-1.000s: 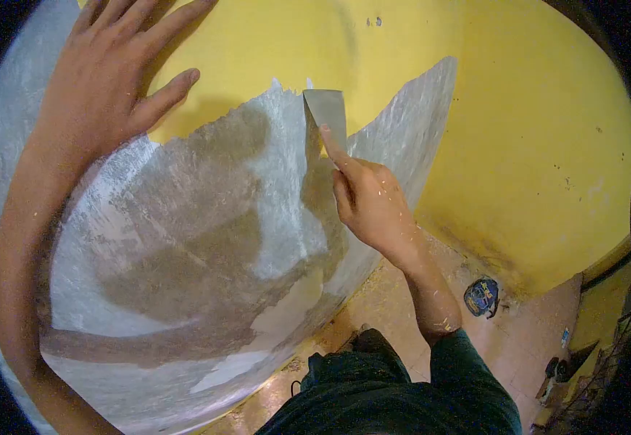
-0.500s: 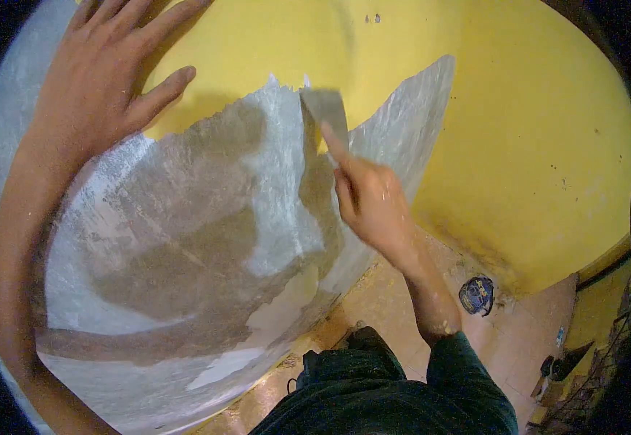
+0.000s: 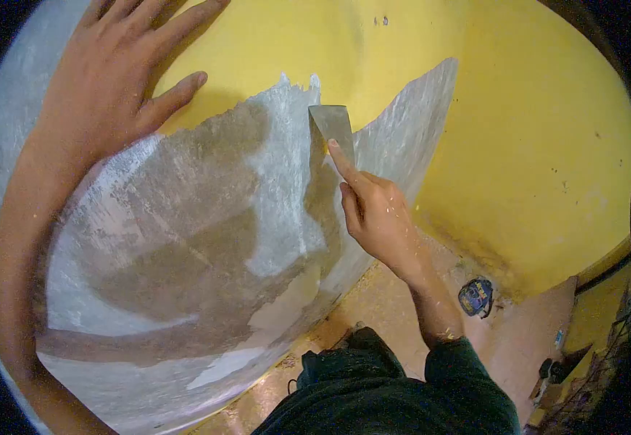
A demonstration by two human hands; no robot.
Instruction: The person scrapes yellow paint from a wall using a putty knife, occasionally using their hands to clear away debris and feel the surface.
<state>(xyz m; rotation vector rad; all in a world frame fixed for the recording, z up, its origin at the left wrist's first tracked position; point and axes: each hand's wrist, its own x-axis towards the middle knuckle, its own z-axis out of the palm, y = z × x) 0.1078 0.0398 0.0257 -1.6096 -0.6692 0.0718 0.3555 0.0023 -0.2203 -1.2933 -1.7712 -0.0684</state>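
My right hand (image 3: 380, 214) grips a scraper (image 3: 335, 122) with a broad flat metal blade, the index finger stretched along it. The handle is hidden in my fist. Its blade lies against the wall at the border between yellow paint (image 3: 279, 43) and a bare grey patch (image 3: 279, 174). A small bit of yellow shows beside the blade near my fingertip. At the upper left, my left hand (image 3: 105, 80) rests flat on the wall with fingers spread, partly over the paint and partly over the grey. Pale flecks dot my right hand and forearm.
A second yellow wall (image 3: 533, 145) meets this one at a corner on the right, with dark stains low down. On the tiled floor (image 3: 395, 297) lies a dark blue bag-like item (image 3: 476, 297). Dark objects and boards (image 3: 565, 366) stand at the lower right.
The scraper and my right hand have moved slightly down the wall, and the blade now appears squarer to me. My left hand stays in place, while the view has shifted a little.
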